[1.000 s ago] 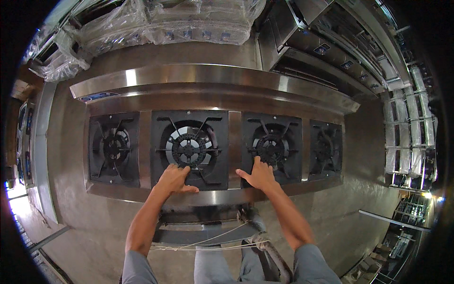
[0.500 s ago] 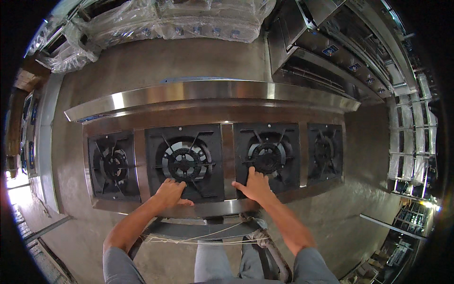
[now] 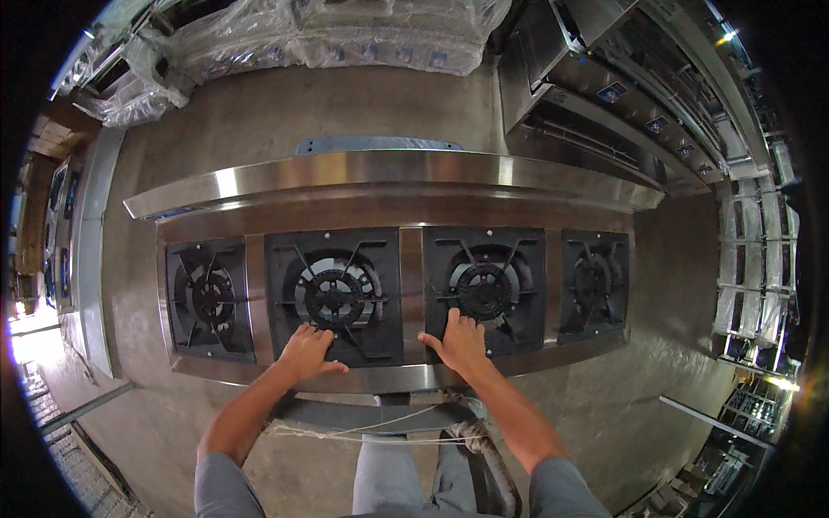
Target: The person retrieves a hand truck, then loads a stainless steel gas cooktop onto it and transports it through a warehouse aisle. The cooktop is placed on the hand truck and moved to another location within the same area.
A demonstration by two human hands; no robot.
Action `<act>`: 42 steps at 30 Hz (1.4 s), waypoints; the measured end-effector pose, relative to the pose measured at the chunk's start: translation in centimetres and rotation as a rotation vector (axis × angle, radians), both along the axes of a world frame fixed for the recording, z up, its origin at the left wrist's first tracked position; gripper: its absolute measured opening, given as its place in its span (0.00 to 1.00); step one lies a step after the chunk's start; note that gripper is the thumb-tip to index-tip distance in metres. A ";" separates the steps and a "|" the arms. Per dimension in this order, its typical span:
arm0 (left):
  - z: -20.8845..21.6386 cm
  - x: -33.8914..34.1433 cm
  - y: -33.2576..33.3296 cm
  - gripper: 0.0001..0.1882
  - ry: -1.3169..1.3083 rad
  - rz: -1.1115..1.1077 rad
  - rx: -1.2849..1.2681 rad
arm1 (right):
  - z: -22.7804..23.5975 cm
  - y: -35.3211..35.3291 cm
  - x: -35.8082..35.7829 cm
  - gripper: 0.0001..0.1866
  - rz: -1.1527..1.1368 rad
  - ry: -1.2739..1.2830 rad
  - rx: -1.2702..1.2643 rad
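A wide stainless steel stove (image 3: 413, 262) stands before me with several black burner grates in a row. My left hand (image 3: 307, 352) lies on the front left part of the second grate (image 3: 380, 344) from the left, its thumb stretched to the right. On the front left part of the third grate (image 3: 524, 335) rests my right hand (image 3: 463, 342), fingers bent forward and thumb spread left toward the steel strip (image 3: 412, 298) between the two grates. Each hand's thumb stands apart from its fingers, and neither appears to hold anything. The fingertips are partly hard to make out against the black metal.
A raised steel backsplash (image 3: 389, 173) runs along the stove's far side. Plastic-wrapped equipment (image 3: 345, 39) stands beyond it, more steel units (image 3: 604, 95) at the far right. A dark bar with cord (image 3: 367, 417) crosses between my legs and the stove. Metal racks (image 3: 756, 268) line the right.
The view has shifted slightly, showing more of the blue-grey piece behind the backsplash. Both hands stay on the same grates, with only a small shift of the right hand to the left.
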State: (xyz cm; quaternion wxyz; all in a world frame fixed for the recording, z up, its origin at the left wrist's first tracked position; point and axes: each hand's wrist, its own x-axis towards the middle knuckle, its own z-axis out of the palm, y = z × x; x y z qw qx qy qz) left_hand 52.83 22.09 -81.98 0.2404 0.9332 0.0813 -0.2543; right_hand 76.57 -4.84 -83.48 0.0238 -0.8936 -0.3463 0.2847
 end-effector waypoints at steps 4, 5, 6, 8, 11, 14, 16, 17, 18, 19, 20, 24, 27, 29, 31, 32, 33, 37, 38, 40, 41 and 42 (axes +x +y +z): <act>0.2 0.0 0.0 0.44 0.014 -0.002 -0.004 | 0.0 -0.1 -0.1 0.46 0.030 -0.043 0.004; 0.3 0.0 0.0 0.44 0.028 -0.004 -0.012 | 0.0 -0.1 -0.1 0.46 0.026 -0.036 -0.008; 0.1 0.0 -0.1 0.44 0.008 0.001 -0.016 | 0.1 -0.1 0.1 0.46 0.022 -0.029 -0.021; -0.3 -0.1 -0.1 0.44 -0.030 0.009 -0.020 | 0.5 0.2 0.1 0.45 0.012 -0.005 -0.027; -0.4 -0.4 -0.2 0.44 -0.062 -0.009 0.043 | 0.6 0.0 0.2 0.44 0.000 0.009 -0.012; -0.3 -0.8 0.6 0.46 -0.056 0.011 -0.014 | 0.1 0.2 -0.6 0.44 -0.005 0.011 0.001; -0.3 -0.9 0.4 0.46 -0.071 0.032 -0.036 | 0.6 0.1 -0.6 0.45 -0.032 0.047 -0.023; -0.5 -0.6 0.4 0.46 -0.086 0.040 -0.049 | 1.5 0.5 -0.2 0.45 -0.056 0.124 -0.043; -0.2 -0.7 0.7 0.45 -0.083 0.001 -0.016 | 1.1 0.5 -0.8 0.45 -0.046 0.095 -0.037; 0.4 -0.7 0.7 0.44 -0.081 -0.034 0.016 | 1.0 0.2 -1.5 0.46 -0.032 0.065 -0.033; 0.8 -0.7 0.7 0.44 -0.078 -0.069 0.046 | 0.9 0.0 -1.9 0.46 -0.018 0.035 -0.028; -0.9 -1.5 1.1 0.43 -0.163 -0.078 0.037 | 0.6 0.1 -2.4 0.47 -0.023 0.025 -0.054; -0.2 -1.8 0.6 0.43 -0.152 -0.072 0.036 | -0.3 -0.7 -3.5 0.48 -0.008 -0.059 -0.015; -0.2 -1.7 0.5 0.43 -0.121 -0.067 0.056 | -0.3 -0.6 -3.2 0.47 -0.007 -0.058 -0.017; -0.1 -1.6 0.3 0.43 -0.078 -0.047 0.036 | 0.0 -0.6 -3.1 0.47 0.011 -0.073 -0.022; 0.0 -1.7 0.3 0.44 -0.057 -0.037 0.027 | 0.3 -0.6 -3.1 0.46 0.019 -0.080 -0.023; 0.2 -1.9 0.2 0.44 -0.081 -0.060 0.067 | 0.5 -0.5 -3.0 0.46 0.019 -0.058 -0.011; 4.3 -2.3 -0.1 0.43 -0.155 -0.199 0.235 | 0.7 -2.0 -2.7 0.44 0.103 -0.097 0.111; 6.4 -2.6 0.2 0.42 -0.159 -0.241 0.278 | 1.9 -2.3 -2.6 0.44 0.149 -0.131 0.161; 10.3 -4.6 1.8 0.39 0.104 -0.072 0.041 | 7.1 -3.3 -2.0 0.41 0.102 0.165 0.145; 12.8 -6.1 2.6 0.37 0.232 0.016 -0.081 | 11.3 -3.5 -1.6 0.40 0.082 0.314 0.132; 14.6 -8.7 2.1 0.35 0.300 0.122 -0.170 | 14.0 -6.0 -2.4 0.37 -0.032 0.496 0.137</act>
